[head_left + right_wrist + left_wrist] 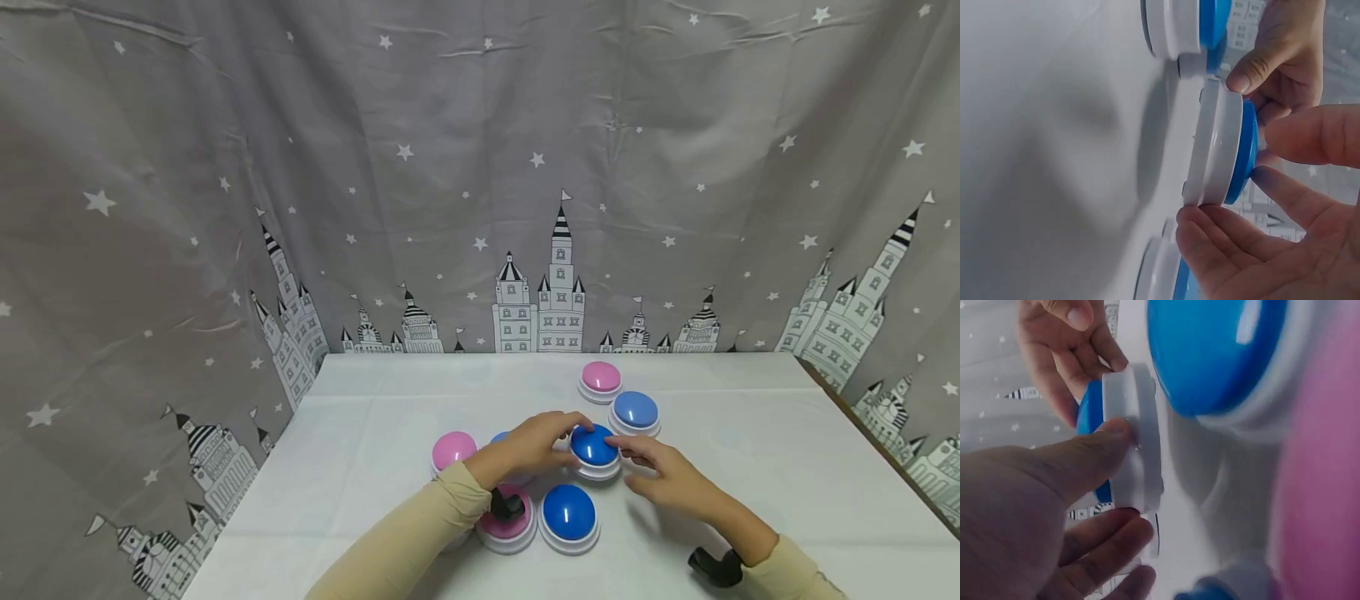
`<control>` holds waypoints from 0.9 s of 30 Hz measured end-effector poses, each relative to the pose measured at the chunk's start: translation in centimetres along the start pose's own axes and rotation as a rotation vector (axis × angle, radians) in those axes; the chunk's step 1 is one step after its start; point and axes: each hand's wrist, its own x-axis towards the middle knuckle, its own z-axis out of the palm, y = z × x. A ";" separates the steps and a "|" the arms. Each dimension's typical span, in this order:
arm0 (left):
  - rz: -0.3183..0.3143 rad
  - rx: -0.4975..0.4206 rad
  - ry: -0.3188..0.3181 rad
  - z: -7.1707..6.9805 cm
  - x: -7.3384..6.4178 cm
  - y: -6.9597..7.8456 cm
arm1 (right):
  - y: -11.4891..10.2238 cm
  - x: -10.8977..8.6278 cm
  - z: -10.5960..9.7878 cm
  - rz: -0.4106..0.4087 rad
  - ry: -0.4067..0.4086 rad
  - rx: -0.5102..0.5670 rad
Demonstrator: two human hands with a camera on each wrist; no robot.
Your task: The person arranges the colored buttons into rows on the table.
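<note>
Holding a dark blue button (pixel 594 445) between your two hands, you had it raised just off the white cloth (pixel 757 442), its base apart from the shadow below in the right-wrist view. Your left hand (pixel 534 447) pinched it, the thumb lying along the side of the white base (pixel 1127 481) and the fingers bent against the opposite edge. Your right hand (pixel 671 483) was spread: the index fingertip touched the blue dome (pixel 1246 153), the next fingers met the rim of the base, and the thumb stood apart from it. Just beyond your right fingertips sat a light blue button (pixel 636 410), and farther out past it a pink button (pixel 601 377). Nearer to you than the held piece, between your two wrists, lay a second dark blue button (pixel 568 512). Beneath your left wrist was a second pink button (pixel 498 527), partly covered by the black wrist device (pixel 510 507) you wore there; another black wrist device (pixel 712 569) showed at your right wrist. To the left of your left hand rested a third pink button (pixel 453 450), while a second light blue button (pixel 498 437) was mostly hidden behind that hand. Well beyond both hands hung a grey curtain (pixel 420 100) printed with stars and castles.
</note>
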 end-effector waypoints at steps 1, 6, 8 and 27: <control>-0.004 -0.001 -0.002 -0.1 -0.3 -0.3 | 0.0 0.3 0.3 0.008 -0.008 0.005; -0.023 0.023 -0.010 -0.6 -1.3 -1.2 | -0.1 1.2 1.4 0.019 -0.032 0.030; -0.036 0.039 -0.012 -0.7 -1.6 -1.4 | -0.1 1.5 1.9 0.024 -0.043 0.041; -0.133 0.053 -0.107 -0.9 -2.7 -2.2 | 0.0 2.3 3.3 0.032 -0.113 0.030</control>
